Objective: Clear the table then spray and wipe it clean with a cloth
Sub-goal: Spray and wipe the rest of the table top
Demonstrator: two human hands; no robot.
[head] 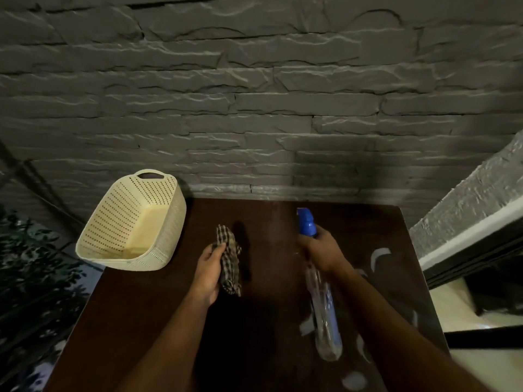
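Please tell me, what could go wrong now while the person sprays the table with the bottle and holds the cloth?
1. The cream basket sits at the table's far left corner and seems to overhang the edge; a wide wipe could push it off.
2. The right hand points the spray bottle toward the stone wall, so mist may land there.
3. The left hand holds the checked cloth bunched, so it may smear.

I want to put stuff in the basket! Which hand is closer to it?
Left. The left hand, gripping the cloth, is just right of the basket; the right hand is farther right.
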